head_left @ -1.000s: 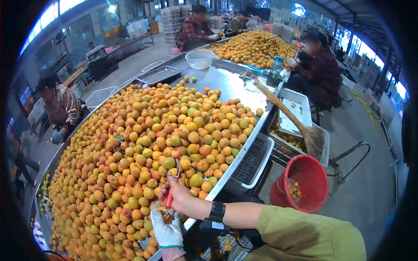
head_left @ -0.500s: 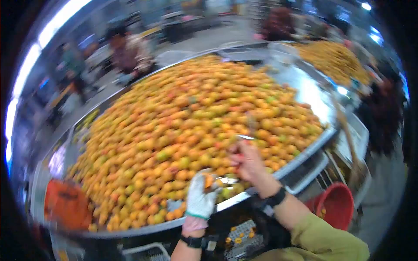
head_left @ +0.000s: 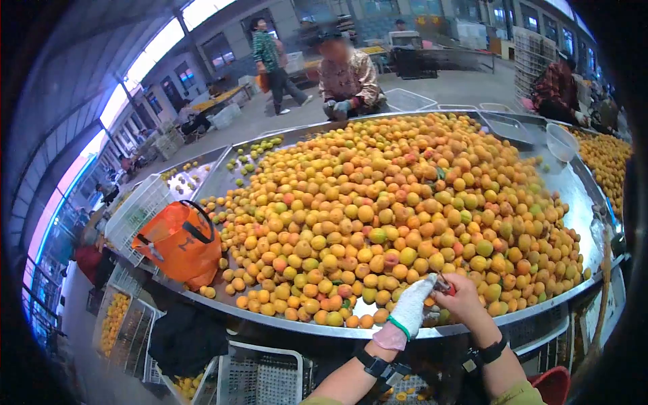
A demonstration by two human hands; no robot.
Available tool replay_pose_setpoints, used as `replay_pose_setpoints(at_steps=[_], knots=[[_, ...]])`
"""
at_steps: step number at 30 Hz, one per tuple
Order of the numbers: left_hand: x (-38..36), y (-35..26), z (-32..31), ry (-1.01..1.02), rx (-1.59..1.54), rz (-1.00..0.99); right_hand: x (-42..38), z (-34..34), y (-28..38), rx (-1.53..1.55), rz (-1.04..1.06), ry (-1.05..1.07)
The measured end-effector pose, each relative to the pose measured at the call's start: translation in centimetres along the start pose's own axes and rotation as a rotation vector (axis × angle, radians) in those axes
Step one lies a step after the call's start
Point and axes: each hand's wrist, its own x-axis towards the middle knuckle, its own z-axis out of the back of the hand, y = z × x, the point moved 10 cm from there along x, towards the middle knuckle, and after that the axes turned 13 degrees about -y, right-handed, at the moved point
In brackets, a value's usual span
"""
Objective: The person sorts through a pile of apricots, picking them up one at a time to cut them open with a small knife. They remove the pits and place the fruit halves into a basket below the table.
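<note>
My left hand point(head_left: 410, 307), in a white glove with a green cuff edge, is closed at the near edge of the metal table point(head_left: 283, 326); what it holds is hidden. Bare and curled, my right hand point(head_left: 463, 298) grips a small red-handled tool point(head_left: 445, 286) against the left fingertips. A large heap of orange-yellow fruit point(head_left: 378, 209) lies just beyond both hands. Both wrists wear dark bands.
An orange bag point(head_left: 182, 243) stands at the table's left. Plastic crates point(head_left: 260, 378) sit below the near edge, a red bucket point(head_left: 555, 386) at lower right. Across the table is a person point(head_left: 347, 77) in gloves; another person point(head_left: 270, 61) is upright behind. A clear basket point(head_left: 561, 142) rests far right.
The view has swung left and up, bringing the bag and people into clearer sight. My hands have come together; the right one was raised apart with a blade showing, the left held an orange piece.
</note>
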Motion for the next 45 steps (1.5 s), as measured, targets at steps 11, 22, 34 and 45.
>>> replay_pose_setpoints(at_steps=[11, 22, 34, 45], knots=[[-3.1, -1.2, -4.2, 0.333, 0.065, -0.166, 2.1, 5.5, -5.3, 0.383, -0.412, -0.406], [-5.8, 2.0, -5.5, 0.257, -0.144, 0.307, 2.6, 4.7, -7.3, 1.147, -0.630, -0.207], [-6.7, 2.8, -6.7, 0.353, -0.370, 0.562, 3.2, 9.4, -5.1, 0.510, -0.367, -0.299], [-9.6, 0.4, -7.7, 0.756, 0.508, -0.064, 3.2, 12.6, -6.6, 0.820, -0.352, -0.503]])
